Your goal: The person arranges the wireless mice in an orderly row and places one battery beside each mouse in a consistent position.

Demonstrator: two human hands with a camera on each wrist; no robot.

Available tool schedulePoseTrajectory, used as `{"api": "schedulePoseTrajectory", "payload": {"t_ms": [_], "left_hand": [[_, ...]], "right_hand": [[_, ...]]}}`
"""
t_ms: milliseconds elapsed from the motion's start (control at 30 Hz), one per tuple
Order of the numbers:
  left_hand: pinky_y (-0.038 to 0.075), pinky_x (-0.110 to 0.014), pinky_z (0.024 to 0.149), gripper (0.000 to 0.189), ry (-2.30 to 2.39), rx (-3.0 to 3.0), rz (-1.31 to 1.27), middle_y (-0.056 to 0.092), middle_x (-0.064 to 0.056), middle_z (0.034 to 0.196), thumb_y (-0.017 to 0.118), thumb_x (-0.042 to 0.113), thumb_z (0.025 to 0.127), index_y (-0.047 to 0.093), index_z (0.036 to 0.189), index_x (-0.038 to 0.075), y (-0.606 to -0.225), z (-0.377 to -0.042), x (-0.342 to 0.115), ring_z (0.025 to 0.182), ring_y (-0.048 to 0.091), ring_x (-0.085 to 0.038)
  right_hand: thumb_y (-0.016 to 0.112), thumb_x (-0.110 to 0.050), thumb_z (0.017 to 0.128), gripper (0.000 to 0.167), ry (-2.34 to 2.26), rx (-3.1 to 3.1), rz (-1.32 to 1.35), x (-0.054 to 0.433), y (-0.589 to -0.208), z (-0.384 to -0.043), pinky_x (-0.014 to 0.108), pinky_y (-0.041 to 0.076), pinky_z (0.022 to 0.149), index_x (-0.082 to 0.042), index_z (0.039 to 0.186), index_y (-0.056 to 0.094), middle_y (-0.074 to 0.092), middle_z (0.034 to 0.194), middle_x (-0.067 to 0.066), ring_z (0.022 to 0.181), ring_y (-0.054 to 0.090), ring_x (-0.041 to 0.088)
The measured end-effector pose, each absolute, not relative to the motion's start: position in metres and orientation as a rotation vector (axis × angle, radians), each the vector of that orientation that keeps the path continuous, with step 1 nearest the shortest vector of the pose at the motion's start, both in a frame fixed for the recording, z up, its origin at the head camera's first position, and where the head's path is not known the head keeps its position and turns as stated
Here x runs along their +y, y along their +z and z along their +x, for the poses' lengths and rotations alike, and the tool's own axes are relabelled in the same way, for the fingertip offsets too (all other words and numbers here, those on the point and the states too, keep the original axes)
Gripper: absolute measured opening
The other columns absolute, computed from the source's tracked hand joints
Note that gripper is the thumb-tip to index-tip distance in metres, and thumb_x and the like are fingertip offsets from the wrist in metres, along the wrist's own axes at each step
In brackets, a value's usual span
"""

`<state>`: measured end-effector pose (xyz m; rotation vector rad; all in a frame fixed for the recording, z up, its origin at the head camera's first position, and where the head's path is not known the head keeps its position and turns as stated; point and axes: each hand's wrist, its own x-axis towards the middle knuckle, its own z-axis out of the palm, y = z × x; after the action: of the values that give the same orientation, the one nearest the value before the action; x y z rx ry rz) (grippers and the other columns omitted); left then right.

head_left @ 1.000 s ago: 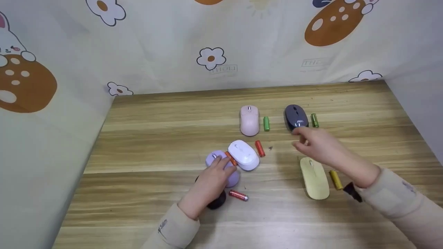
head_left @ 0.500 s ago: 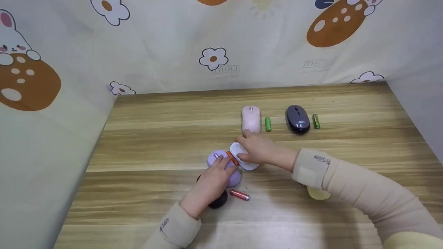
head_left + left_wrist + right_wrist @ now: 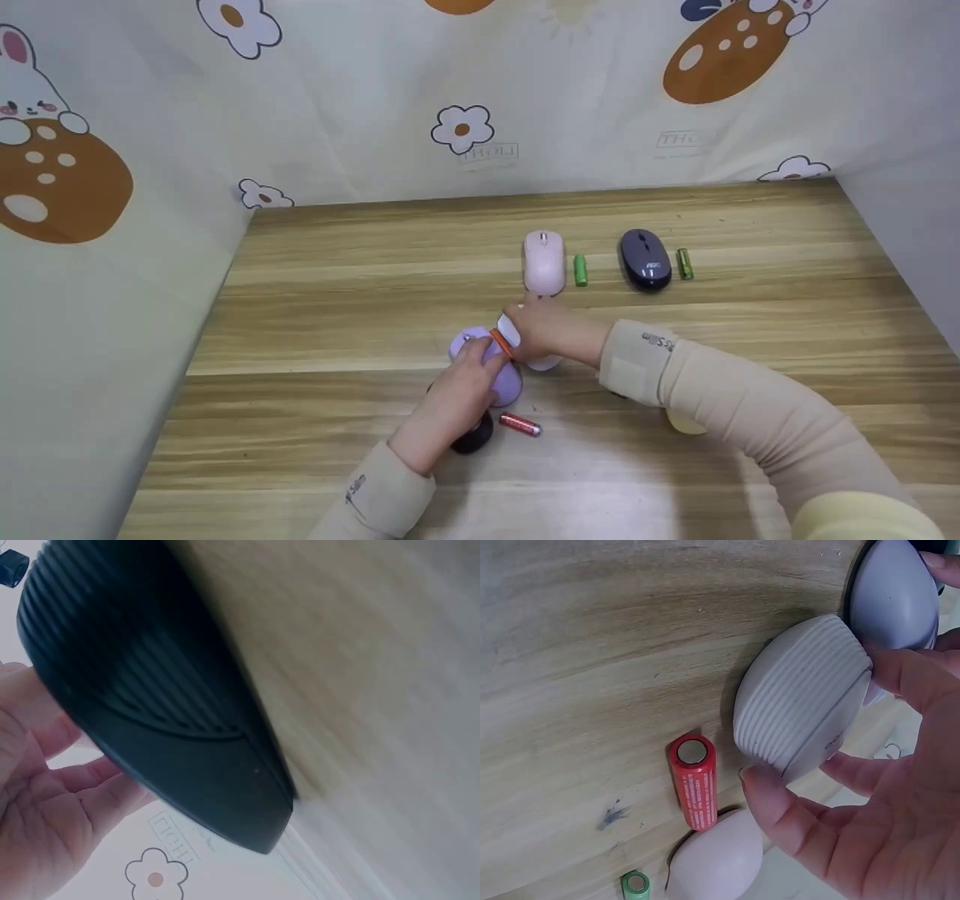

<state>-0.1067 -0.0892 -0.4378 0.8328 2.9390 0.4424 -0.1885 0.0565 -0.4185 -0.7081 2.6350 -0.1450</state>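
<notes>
In the head view my left hand (image 3: 459, 391) holds a lavender computer mouse (image 3: 508, 384), fingers over its top. A black mouse (image 3: 472, 435) sits partly beneath that hand; it looms large in the left wrist view (image 3: 150, 690). My right hand (image 3: 551, 328) reaches across and grips a white mouse (image 3: 806, 694), thumb and fingers on its sides in the right wrist view. Between the white and lavender mice lies an orange battery (image 3: 500, 343). Beside the white mouse, a red battery (image 3: 697, 791) shows in the right wrist view; the right hand hides it from the head camera.
Farther back stand a pink mouse (image 3: 544, 262) with a green battery (image 3: 580, 270), and a dark grey mouse (image 3: 645, 260) with another green battery (image 3: 685, 264). A red battery (image 3: 520, 424) lies nearer. The right sleeve mostly covers a yellow mouse (image 3: 685, 421).
My right hand has moved left from near the dark grey mouse to the white mouse and now grips it. The right sleeve now covers most of the yellow mouse. My left hand stays put.
</notes>
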Motion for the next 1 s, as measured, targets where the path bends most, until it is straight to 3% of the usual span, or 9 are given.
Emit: {"api": "schedulePoseTrajectory", "payload": {"t_ms": [500, 767, 1000], "left_hand": [[0.045, -0.048, 0.092, 0.045, 0.377, 2.905, 0.785, 0.045, -0.023, 0.13, 0.068, 0.008, 0.08, 0.052, 0.121, 0.003, -0.436, -0.106, -0.087, 0.121, 0.043, -0.041], [0.045, -0.048, 0.092, 0.045, 0.351, 2.905, 0.781, 0.045, -0.023, 0.131, 0.068, 0.008, 0.08, 0.053, 0.123, 0.004, -0.437, -0.105, -0.087, 0.121, 0.043, -0.04], [0.047, -0.049, 0.088, 0.044, 0.371, 2.928, 0.811, 0.047, -0.023, 0.128, 0.069, 0.007, 0.078, 0.054, 0.12, 0.006, -0.436, -0.106, -0.088, 0.119, 0.045, -0.042]], "right_hand": [[0.069, -0.038, 0.075, 0.063, -0.234, 2.688, -0.604, 0.062, -0.417, -0.186, 0.045, 0.046, 0.085, -0.005, 0.124, 0.049, 0.057, 0.111, 0.019, 0.103, 0.052, 0.035], [0.068, -0.033, 0.073, 0.083, -0.43, 2.59, -0.424, 0.083, -0.404, -0.171, 0.044, 0.05, 0.08, -0.005, 0.141, 0.029, 0.044, 0.124, 0.031, 0.102, 0.053, 0.037], [0.072, -0.032, 0.068, 0.075, -0.362, 2.533, -0.365, 0.091, -0.409, -0.14, 0.035, 0.051, 0.06, -0.004, 0.129, 0.04, 0.046, 0.108, 0.026, 0.082, 0.055, 0.031]]}}
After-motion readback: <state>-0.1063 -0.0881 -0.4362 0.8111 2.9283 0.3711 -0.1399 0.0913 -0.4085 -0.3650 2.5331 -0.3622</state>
